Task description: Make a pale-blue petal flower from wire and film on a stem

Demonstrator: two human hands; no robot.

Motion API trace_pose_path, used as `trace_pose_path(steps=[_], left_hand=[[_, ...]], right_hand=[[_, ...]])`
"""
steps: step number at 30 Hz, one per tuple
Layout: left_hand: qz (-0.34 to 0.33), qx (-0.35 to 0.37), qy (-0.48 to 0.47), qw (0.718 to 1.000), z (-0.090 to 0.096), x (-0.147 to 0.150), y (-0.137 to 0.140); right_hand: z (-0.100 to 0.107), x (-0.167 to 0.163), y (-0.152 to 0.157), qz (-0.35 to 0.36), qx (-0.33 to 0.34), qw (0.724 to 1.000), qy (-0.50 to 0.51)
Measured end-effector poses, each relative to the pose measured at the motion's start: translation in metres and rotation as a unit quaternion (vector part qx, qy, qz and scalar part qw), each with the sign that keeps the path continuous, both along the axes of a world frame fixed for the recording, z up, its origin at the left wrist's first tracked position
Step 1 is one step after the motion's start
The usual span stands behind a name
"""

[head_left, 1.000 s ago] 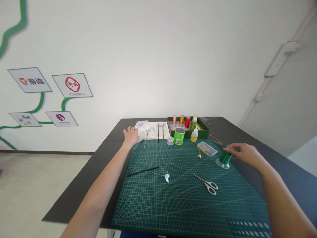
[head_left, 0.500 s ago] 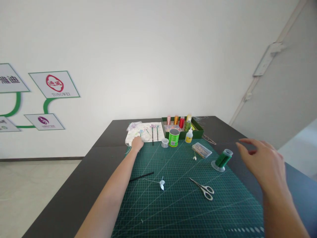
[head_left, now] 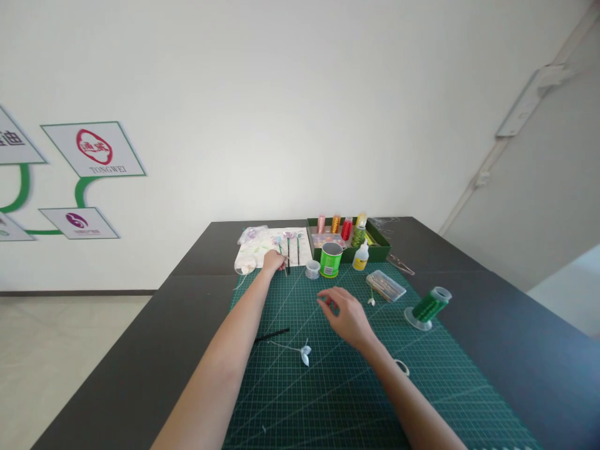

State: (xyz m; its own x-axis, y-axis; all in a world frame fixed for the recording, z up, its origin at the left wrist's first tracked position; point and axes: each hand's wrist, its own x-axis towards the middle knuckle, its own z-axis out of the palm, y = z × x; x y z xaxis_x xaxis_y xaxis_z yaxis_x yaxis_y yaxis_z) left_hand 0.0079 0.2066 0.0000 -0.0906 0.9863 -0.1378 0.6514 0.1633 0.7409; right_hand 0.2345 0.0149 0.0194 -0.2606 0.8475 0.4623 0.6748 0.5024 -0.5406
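Note:
My left hand (head_left: 274, 260) reaches to the front edge of a white cloth (head_left: 248, 251). Its fingers are closed on the thin stem of a small blue flower (head_left: 277, 240); the grip is partly hidden. My right hand (head_left: 345, 312) hovers over the green cutting mat (head_left: 300, 406), fingers curled, thumb and fingertips slightly apart, nothing visible between them. Below it lies a pale blue flower (head_left: 305, 355) on a thin wire, beside a black stick (head_left: 272, 335). My right forearm covers most of the scissors (head_left: 402, 367). Two dark-stemmed flowers (head_left: 289, 250) rest on the cloth.
A green can (head_left: 330, 261), a small clear tub (head_left: 312, 269) and a glue bottle (head_left: 360, 256) stand before a green box (head_left: 382, 250) of thread spools. Rightward are a clear case (head_left: 386, 285), a small white flower (head_left: 372, 301), a green thread spool (head_left: 429, 307) and tweezers (head_left: 401, 265).
My right hand has swung left from beyond the green spool to over the mat, its forearm now covering the scissors. My left hand has shifted slightly right along the cloth with the blue flower.

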Motion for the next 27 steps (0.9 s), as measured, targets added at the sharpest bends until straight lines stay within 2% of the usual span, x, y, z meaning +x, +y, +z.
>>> trace_pose_path(steps=[5,12,16,19,21,23,27], left_hand=[[-0.004,0.003,0.006,1.000,0.006,0.005,-0.009],[-0.024,0.003,-0.036,0.999,0.021,0.008,-0.045],[-0.086,-0.003,-0.096,0.992,0.033,0.000,-0.091],[-0.203,-0.023,-0.238,0.950,0.038,-0.008,-0.139],[-0.261,-0.084,-0.285,0.919,0.037,-0.009,-0.173],[-0.279,-0.146,-0.310,0.897,0.030,-0.006,-0.206],[-0.255,-0.223,-0.349,0.874,0.006,0.013,-0.255]], right_hand=[[-0.009,-0.011,-0.020,0.162,-0.097,0.982,-0.008],[-0.012,-0.026,-0.033,0.239,-0.148,0.956,-0.078],[-0.010,-0.023,-0.034,0.225,-0.139,0.958,-0.106],[-0.008,-0.011,-0.029,0.184,-0.126,0.966,-0.130],[-0.009,-0.001,-0.022,0.157,-0.120,0.971,-0.134],[-0.011,0.011,-0.015,0.135,-0.114,0.976,-0.128],[-0.014,0.032,-0.003,0.112,-0.106,0.984,-0.091]])
